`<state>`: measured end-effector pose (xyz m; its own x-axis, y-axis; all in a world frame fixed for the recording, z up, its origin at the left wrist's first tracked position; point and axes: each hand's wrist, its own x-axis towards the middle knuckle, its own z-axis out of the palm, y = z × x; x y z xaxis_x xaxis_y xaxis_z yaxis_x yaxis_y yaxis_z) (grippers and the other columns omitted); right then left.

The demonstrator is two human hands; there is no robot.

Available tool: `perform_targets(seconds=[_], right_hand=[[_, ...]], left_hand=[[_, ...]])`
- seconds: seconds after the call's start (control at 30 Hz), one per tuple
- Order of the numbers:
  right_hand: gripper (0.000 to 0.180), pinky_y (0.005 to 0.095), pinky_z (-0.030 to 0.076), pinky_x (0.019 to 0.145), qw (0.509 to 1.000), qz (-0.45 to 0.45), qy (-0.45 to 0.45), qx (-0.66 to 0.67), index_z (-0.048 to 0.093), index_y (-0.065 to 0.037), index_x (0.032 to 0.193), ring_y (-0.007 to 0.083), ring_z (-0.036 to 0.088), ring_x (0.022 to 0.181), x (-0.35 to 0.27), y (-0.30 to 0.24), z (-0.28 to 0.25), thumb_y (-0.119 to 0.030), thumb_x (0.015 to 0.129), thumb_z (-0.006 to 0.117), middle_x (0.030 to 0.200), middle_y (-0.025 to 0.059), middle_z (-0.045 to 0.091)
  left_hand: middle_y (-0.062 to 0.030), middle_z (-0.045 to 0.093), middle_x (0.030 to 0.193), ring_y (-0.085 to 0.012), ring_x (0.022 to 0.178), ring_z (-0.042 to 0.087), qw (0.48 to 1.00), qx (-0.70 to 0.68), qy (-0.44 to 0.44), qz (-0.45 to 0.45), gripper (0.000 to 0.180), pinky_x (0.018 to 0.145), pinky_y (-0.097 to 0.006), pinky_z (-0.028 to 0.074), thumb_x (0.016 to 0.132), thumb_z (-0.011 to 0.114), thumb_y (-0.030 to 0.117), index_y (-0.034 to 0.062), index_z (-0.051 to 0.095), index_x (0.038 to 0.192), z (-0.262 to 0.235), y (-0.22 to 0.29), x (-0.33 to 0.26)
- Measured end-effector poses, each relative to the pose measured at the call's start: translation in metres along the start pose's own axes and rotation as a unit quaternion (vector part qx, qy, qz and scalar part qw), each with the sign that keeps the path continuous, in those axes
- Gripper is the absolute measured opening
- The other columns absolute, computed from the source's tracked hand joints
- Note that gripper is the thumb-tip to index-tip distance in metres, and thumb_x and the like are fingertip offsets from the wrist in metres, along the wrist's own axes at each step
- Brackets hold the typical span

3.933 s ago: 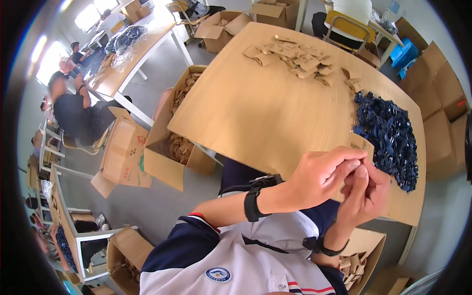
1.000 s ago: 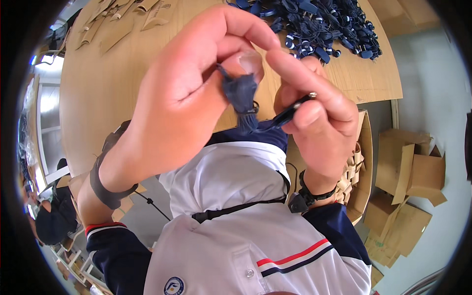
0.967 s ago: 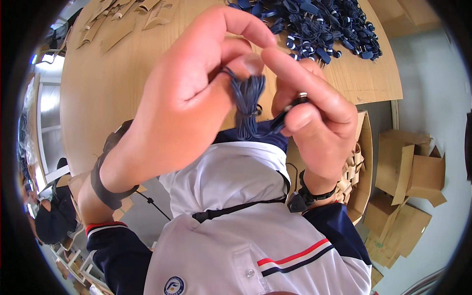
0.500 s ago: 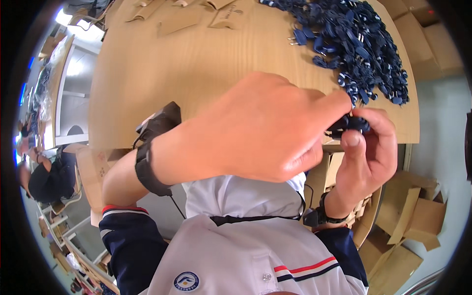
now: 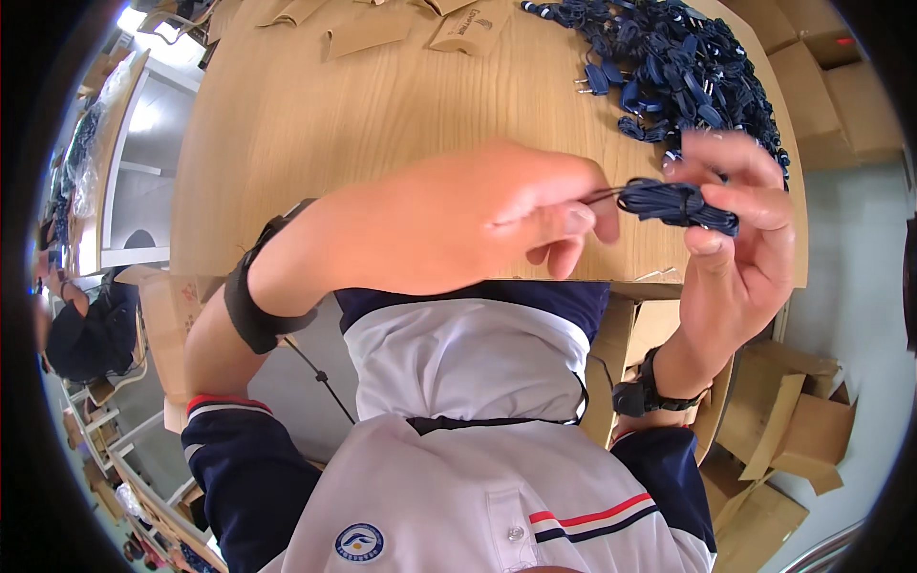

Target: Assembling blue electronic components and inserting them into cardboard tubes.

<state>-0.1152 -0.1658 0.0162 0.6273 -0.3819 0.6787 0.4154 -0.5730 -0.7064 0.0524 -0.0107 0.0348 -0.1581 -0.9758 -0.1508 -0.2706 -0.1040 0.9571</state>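
Above table edge: dark-blue coiled cable bundle (image 5: 678, 203) pinched by right hand (image 5: 731, 253); left hand (image 5: 458, 229) gripping its end.

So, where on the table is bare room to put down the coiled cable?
Bare wood lies in the middle of the wooden table, between the cardboard sleeves at its far edge and the left hand. The far right is crowded with the pile of dark blue cables.

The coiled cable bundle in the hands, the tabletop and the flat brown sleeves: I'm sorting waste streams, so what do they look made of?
Cable bundle: looks like matte dark-blue plastic or rubber sheathing, wound in thin strands.
Tabletop: pale wood-grain surface, smooth; whether solid or laminate is unclear.
Sleeves: brown, flat, creased, likely cardboard.
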Motion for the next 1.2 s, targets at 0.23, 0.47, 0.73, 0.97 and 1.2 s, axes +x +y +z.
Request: perform_targets(seconds=[0.23,0.47,0.73,0.97,1.2], right_hand=[[0.024,0.0421,0.055,0.083,0.982,-0.137,-0.101,-0.085,0.060,0.011,0.109,0.0370,0.068,0.089,0.039,-0.009,-0.003,0.001,0.087,0.064,0.097,0.0296,0.066],[0.030,0.0306,0.055,0.075,0.952,-0.222,-0.063,-0.199,0.059,0.017,0.111,0.0265,0.069,0.084,0.068,-0.027,-0.006,0.007,0.083,0.066,0.097,0.0247,0.068],[0.031,0.0347,0.056,0.075,0.929,-0.286,-0.154,-0.176,0.056,0.012,0.115,0.0307,0.068,0.082,0.093,-0.056,-0.024,0.000,0.087,0.063,0.095,0.0286,0.067],[0.028,0.0449,0.058,0.064,0.867,-0.396,-0.300,-0.014,0.054,0.004,0.118,0.0383,0.068,0.073,0.108,-0.065,-0.005,0.000,0.090,0.056,0.089,0.0345,0.064],[0.022,0.0378,0.059,0.067,0.898,-0.322,-0.295,0.044,0.052,0.007,0.112,0.0352,0.069,0.076,0.076,-0.053,0.009,-0.007,0.094,0.053,0.093,0.0296,0.065]], left_hand=[[-0.0159,0.055,0.127,-0.0285,0.121,0.051,0.831,0.417,0.352,-0.107,0.043,0.101,-0.037,0.039,0.094,0.049,0.010,0.0060,0.040,0.137,-0.079,-0.058,-0.024],[-0.0160,0.061,0.114,-0.0322,0.103,0.057,0.743,0.506,0.416,-0.138,0.039,0.086,-0.037,0.047,0.088,0.052,0.005,0.0062,0.052,0.127,-0.124,-0.102,-0.039],[-0.0040,0.062,0.105,-0.0091,0.087,0.056,0.940,-0.097,0.316,0.084,0.033,0.071,-0.027,0.052,0.088,0.051,0.004,0.0017,0.058,0.121,0.001,0.005,-0.034],[-0.0054,0.063,0.100,-0.0087,0.076,0.060,0.935,-0.122,0.325,0.072,0.025,0.066,-0.027,0.056,0.087,0.063,0.001,-0.0027,0.059,0.111,0.058,0.022,-0.014],[-0.0057,0.063,0.082,-0.0082,0.074,0.055,0.907,-0.183,0.339,0.168,0.024,0.066,-0.026,0.049,0.082,0.066,0.005,-0.0025,0.061,0.104,0.068,0.020,-0.019]])
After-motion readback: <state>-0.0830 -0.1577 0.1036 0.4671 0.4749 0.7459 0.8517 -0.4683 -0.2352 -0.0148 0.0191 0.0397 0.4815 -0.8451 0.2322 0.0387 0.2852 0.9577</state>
